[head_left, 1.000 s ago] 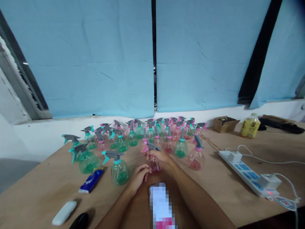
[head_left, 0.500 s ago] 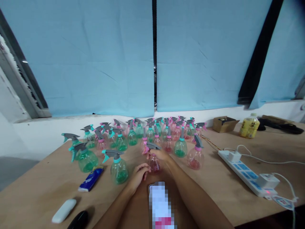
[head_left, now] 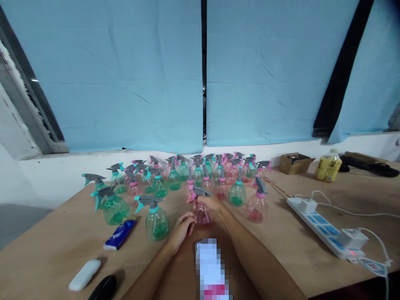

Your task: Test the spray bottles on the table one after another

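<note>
In the middle of the table my right hand is closed around the neck of a pink spray bottle. The bottle stands upright; its grey trigger head shows above my fingers, with pink liquid inside the clear body. My left hand is at the bottle's lower left side, fingers loosely bent and partly apart, fingertips at or touching the body; contact is not certain. Left of it stands a green spray bottle with a turquoise trigger. A phone with a blurred screen lies between my forearms.
Several green and pink spray bottles crowd the back. At left lie a blue packet, a white case and a black object. At right are a power strip with cables, a cardboard box and a yellow-labelled bottle.
The view has shifted very slightly. Both hands stay in nearly the same place at the pink spray bottle.
</note>
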Demonstrator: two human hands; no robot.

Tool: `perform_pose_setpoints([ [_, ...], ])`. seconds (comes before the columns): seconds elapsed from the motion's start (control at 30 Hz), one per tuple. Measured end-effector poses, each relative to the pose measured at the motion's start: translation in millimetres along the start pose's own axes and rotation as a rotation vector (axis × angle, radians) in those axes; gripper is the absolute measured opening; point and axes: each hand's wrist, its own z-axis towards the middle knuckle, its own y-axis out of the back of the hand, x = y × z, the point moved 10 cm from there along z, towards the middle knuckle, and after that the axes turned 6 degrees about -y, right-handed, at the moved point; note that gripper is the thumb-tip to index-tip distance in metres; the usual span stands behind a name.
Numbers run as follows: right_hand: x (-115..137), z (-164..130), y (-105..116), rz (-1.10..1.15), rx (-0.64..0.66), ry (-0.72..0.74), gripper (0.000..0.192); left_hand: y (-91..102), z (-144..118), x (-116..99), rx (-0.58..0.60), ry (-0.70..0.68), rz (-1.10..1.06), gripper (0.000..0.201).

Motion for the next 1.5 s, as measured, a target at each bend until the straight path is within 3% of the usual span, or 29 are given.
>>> perform_pose_setpoints([
  [0.1,-0.3,-0.9,4.2,-0.023,-0.047,-0.001,0.018,-1.0,-0.4,0.2,0.004,0.006,-0.006,0.023],
  [0.37,-4.0,3.6,1.4,0.034,-0.005,0.024,0.014,-2.8,-0.2,0.5,0.006,0.011,-0.006,0.023],
  [0.67,0.1,1.1,2.0,-0.024,-0.038,0.026,0.03,-1.4,0.3,6.2,-0.009,0.04,-0.012,0.025],
  [1.0,-12.2,6.3,2.0,0.034,-0.008,-0.011,0.012,-1.9,-0.1,3.8,-0.017,0.022,0.0,0.025],
  [1.13,-16.8,5.0,4.0,0.01,-0.043,-0.02,0.021,2.0,-0.4,2.4,-0.049,0.018,-0.001,0.025],
  [1.3,-5.7,-2.2,1.1,-0.037,-0.122,0.065,0.023,7.0,-4.8,-14.2,-0.103,-0.063,0.038,0.029],
  [1.5,17.9,-15.2,-4.2,-0.204,-0.268,0.236,0.028,2.5,-13.1,-26.7,-0.059,-0.13,-0.037,0.033],
])
